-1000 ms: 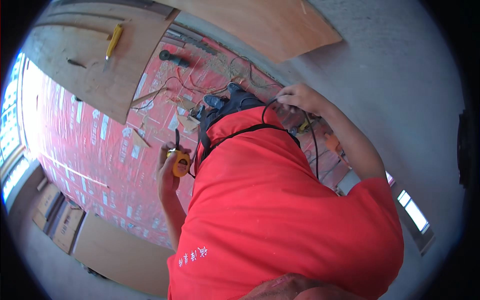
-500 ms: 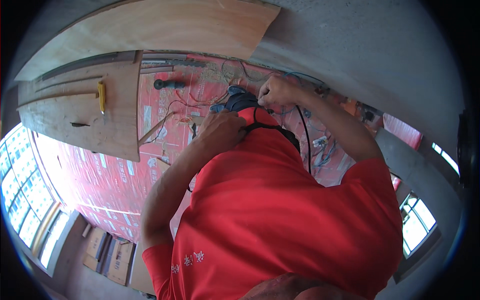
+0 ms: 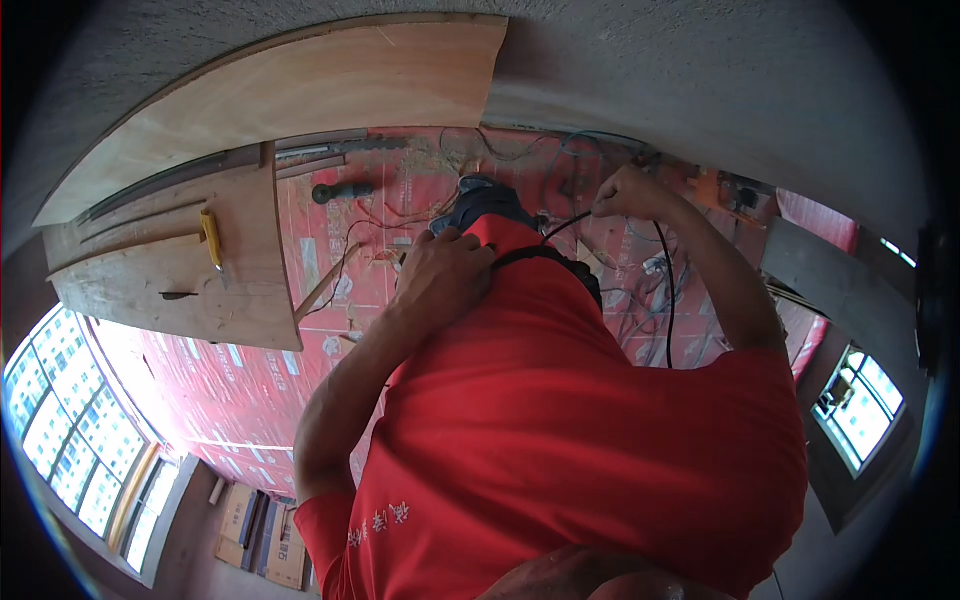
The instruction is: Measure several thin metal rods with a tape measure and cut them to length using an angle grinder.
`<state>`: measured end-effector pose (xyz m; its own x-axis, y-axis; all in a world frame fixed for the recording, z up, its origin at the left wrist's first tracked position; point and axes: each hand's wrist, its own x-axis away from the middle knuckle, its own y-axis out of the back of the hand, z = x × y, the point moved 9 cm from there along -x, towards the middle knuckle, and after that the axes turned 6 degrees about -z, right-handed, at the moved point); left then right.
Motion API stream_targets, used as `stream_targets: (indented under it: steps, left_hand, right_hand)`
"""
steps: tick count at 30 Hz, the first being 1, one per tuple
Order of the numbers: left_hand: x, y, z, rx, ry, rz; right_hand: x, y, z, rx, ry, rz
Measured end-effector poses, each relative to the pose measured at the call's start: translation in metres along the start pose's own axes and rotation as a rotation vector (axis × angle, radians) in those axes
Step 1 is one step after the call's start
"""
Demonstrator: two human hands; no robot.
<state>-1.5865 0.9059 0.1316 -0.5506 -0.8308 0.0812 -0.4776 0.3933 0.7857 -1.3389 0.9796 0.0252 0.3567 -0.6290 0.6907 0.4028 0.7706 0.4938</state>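
Note:
A thin black strap [image 3: 535, 254] goes around my waist over the red shirt. My left hand [image 3: 445, 272] is closed at the front of the waist, where the strap runs in under its fingers; the fingertips are partly hidden. Out to the right, my right hand [image 3: 628, 193] pinches a black cord [image 3: 667, 270]. One stretch of that cord reaches from the waist to the fingers, and the rest hangs down beside my right side. A dark pouch-like thing [image 3: 588, 277] sits on the strap at my right hip.
A plywood sheet [image 3: 180, 290] at the left carries a yellow utility knife [image 3: 211, 240]. Another curved sheet [image 3: 400, 75] leans on the grey wall. A dark power tool [image 3: 340, 192] lies on the red floor covering [image 3: 330, 235]. Loose cables [image 3: 650, 290] lie to the right.
My right hand has moved outward to the right, drawing a stretch of the black cord away from the waist. My left hand stays at the waist.

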Motion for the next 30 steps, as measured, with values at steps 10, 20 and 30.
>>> stream_targets:
  steps: [10, 20, 30]
  left_hand:
    - [0.001, 0.010, -0.003, 0.054, -0.030, 0.005]
    - [-0.001, 0.009, -0.011, 0.132, -0.118, 0.058]
    - [0.002, 0.007, -0.023, 0.073, -0.235, -0.113]
  right_hand:
    - [0.011, -0.016, 0.005, -0.005, 0.084, 0.074]
    - [0.028, -0.066, 0.094, -0.313, 0.529, 0.153]
    - [0.030, -0.078, 0.087, -0.114, 0.548, 0.219]
